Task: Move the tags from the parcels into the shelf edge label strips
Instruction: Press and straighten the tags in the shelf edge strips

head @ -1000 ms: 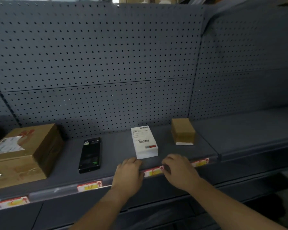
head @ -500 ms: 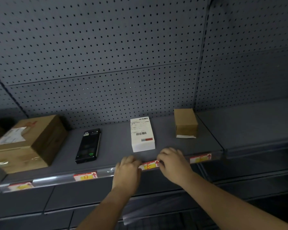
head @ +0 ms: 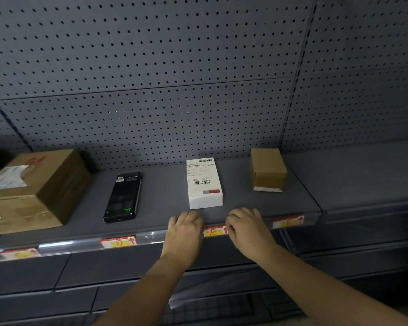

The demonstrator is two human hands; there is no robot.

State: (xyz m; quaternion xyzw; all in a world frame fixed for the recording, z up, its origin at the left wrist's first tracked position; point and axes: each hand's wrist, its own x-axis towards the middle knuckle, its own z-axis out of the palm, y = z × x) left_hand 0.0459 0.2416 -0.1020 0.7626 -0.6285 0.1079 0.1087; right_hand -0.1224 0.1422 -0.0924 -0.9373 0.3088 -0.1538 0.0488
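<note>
Both hands, the left (head: 185,228) and right (head: 245,225), curled narrow, pinched the ends of tag E (head: 213,231) in the strip (head: 151,238) along the shelf's front edge, apparently seating it below the white parcel (head: 204,183).

Shelf (head: 165,196): dark grey; back panel (head: 151,67) grey, dotted with black holes. Parcels: large box (head: 33,191) brown, white box (head: 204,184) with black barcodes and red patch, small box (head: 267,169) brown. Phone (head: 123,197) black. Tags (head: 118,241) red and yellow.
</note>
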